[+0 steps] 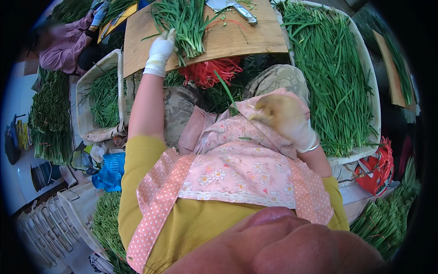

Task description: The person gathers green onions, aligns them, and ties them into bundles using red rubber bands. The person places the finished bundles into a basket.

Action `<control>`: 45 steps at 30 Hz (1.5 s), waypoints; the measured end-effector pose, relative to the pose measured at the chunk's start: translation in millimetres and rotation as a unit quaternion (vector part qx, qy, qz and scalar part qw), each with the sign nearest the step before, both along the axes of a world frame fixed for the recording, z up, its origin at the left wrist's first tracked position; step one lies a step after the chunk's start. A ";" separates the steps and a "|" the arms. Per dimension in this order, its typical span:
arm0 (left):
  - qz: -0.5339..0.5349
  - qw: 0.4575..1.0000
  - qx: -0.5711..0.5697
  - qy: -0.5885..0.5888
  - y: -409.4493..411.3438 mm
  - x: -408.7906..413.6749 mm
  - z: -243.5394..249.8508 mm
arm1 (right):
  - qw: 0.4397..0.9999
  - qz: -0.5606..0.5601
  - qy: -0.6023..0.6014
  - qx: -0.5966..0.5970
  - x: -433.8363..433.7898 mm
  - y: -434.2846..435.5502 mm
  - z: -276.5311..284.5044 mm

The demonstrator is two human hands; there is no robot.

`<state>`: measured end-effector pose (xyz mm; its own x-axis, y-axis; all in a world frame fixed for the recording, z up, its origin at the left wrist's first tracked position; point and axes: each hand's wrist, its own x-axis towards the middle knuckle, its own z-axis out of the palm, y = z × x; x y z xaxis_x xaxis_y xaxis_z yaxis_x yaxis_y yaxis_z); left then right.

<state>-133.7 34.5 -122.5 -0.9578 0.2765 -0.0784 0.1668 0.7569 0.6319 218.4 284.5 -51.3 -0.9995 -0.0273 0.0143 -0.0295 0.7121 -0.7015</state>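
Observation:
My left hand (163, 46), in a white glove, lies against the near-left side of a pile of long green garlic chives (186, 30) on a wooden board (219, 44); whether its fingers grip any stems is not clear. My right hand (282, 116), in a stained glove, is motion-blurred over the pink floral apron (239, 164) on my lap. One loose green leaf (226, 89) stands up to the left of it. A cleaver (239, 10) rests at the board's far edge, beside chopped bits and a red tie strip (236, 23).
To the right stands a white crate (376, 113) full of chives. Red ties (214, 72) hang under the board's near edge. A smaller crate (122, 85) with greens is at left; beyond it, a co-worker (65, 48) in blue gloves handles greens. Bundles (51, 113) lie around.

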 end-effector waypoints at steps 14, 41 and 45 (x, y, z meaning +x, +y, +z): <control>-0.131 0.990 -0.011 0.054 -1.8 29.3 -24.5 | 0.812 -0.409 -0.309 0.280 238.4 327.6 -106.2; -0.113 0.984 0.129 0.049 -11.3 141.0 45.4 | 0.822 -0.406 -0.381 0.118 214.9 275.8 -143.8; -0.117 0.980 0.157 0.034 -7.2 147.9 43.1 | 0.827 -0.413 -0.350 0.152 214.6 236.2 -130.3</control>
<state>14.3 27.3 -79.4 -0.8653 0.4895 0.1076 0.3627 0.4634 0.8085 433.0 520.7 -181.6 -0.4396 0.7730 -0.4573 0.8925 0.4330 -0.1261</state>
